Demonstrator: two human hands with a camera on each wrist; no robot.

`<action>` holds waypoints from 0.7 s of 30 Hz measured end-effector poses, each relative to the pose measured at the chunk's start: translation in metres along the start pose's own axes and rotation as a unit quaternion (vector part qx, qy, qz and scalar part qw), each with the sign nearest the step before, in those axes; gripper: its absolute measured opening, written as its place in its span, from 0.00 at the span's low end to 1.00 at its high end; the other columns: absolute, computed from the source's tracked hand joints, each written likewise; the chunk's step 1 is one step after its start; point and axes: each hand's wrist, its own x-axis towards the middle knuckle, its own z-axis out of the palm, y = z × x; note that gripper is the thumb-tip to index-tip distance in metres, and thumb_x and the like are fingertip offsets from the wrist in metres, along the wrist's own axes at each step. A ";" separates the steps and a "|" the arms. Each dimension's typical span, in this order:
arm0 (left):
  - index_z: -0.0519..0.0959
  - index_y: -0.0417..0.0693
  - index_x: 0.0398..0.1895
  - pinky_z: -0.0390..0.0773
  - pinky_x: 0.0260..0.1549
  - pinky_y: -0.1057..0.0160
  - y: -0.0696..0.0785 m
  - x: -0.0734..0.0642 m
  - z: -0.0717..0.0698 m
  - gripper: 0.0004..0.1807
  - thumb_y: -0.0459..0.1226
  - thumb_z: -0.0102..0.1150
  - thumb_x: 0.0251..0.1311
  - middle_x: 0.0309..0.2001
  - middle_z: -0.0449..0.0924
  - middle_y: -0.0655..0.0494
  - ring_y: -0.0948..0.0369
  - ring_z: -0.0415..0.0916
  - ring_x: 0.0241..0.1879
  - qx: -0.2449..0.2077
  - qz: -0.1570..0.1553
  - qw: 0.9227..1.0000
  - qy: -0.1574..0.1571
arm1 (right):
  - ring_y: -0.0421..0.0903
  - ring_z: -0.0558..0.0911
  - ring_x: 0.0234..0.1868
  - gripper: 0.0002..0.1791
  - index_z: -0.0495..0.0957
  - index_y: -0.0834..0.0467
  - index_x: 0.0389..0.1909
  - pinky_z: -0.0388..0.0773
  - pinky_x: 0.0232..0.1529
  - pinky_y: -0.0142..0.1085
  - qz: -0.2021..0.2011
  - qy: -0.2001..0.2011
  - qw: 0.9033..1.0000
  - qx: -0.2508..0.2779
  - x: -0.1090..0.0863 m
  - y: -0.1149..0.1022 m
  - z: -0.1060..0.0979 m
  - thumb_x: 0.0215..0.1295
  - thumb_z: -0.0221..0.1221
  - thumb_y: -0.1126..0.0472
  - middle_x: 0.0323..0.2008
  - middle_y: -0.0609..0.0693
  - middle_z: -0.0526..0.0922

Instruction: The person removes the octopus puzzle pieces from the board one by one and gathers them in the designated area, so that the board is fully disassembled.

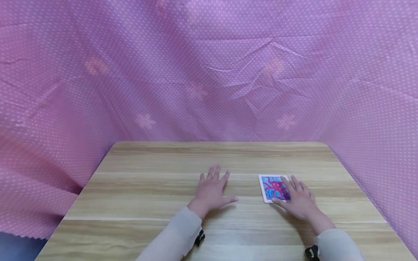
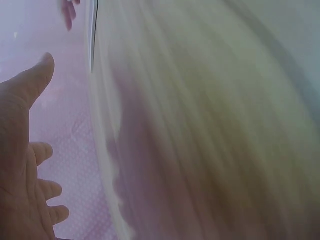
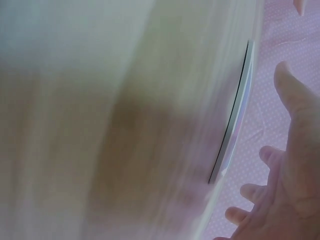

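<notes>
A thin square picture board (image 1: pixel 271 192) with a white border lies flat on the wooden table. It shows a pink octopus on blue. My right hand (image 1: pixel 299 203), fingers spread, is over the board's right side and covers part of it; whether it touches is unclear. In the right wrist view the board (image 3: pixel 234 122) appears edge-on, apart from the thumb and fingers of that hand (image 3: pixel 300 155). To the left of the board, my left hand (image 1: pixel 210 192) hovers with its fingers spread, holding nothing. The left wrist view also has this hand (image 2: pixel 17 130) above the tabletop.
The light wooden table (image 1: pixel 147 206) has rounded far corners. A pink dotted cloth (image 1: pixel 209 72) hangs behind it and along both sides. Each forearm has a pale sleeve (image 1: pixel 176 232), with a black strap (image 1: pixel 200 237) at the wrist.
</notes>
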 end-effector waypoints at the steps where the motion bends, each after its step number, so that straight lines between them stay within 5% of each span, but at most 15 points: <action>1: 0.50 0.59 0.76 0.44 0.64 0.38 0.003 0.002 0.001 0.54 0.74 0.46 0.49 0.75 0.36 0.47 0.47 0.35 0.73 -0.001 0.006 1.000 -0.001 | 0.77 0.48 0.64 0.53 0.52 0.57 0.73 0.43 0.55 0.74 0.000 -0.002 1.000 -0.001 0.000 0.001 0.000 0.55 0.55 0.29 0.70 0.71 0.46; 21: 0.56 0.56 0.74 0.49 0.67 0.51 0.054 0.028 0.020 0.49 0.70 0.47 0.54 0.74 0.48 0.55 0.56 0.44 0.72 -0.013 0.053 0.995 -0.081 | 0.75 0.56 0.62 0.56 0.56 0.67 0.70 0.52 0.54 0.72 -0.033 -0.015 0.999 -0.037 -0.005 0.028 -0.005 0.53 0.58 0.29 0.66 0.72 0.57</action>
